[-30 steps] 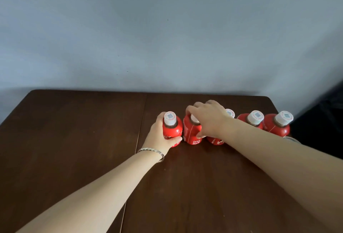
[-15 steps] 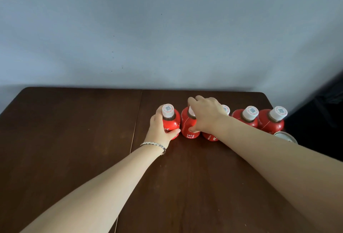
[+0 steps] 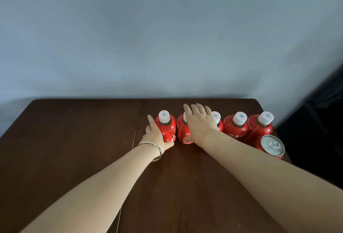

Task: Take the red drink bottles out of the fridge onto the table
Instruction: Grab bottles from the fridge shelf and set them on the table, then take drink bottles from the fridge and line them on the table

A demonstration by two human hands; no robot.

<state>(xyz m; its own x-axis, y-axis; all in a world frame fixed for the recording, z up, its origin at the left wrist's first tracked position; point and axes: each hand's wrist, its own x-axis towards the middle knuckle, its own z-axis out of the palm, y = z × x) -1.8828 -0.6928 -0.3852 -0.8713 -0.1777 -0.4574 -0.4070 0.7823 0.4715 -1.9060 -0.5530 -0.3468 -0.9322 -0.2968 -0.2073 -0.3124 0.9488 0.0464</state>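
Five red drink bottles (image 3: 235,130) are standing rowed on the tabletop (image 3: 74,149). The left hand (image 3: 155,137) is laying straight fingers (image 3: 150,121) against the leftmost bottle (image 3: 168,130), the right hand (image 3: 199,124) spreading loose fingers (image 3: 199,108) over its neighbour (image 3: 181,130). With no fridge showing, remaining bottles cannot be judged.

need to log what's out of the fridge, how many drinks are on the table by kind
red bottles with white caps: 5 (the second from the left is partly hidden by the right hand)
red can with silver top: 1
total: 6
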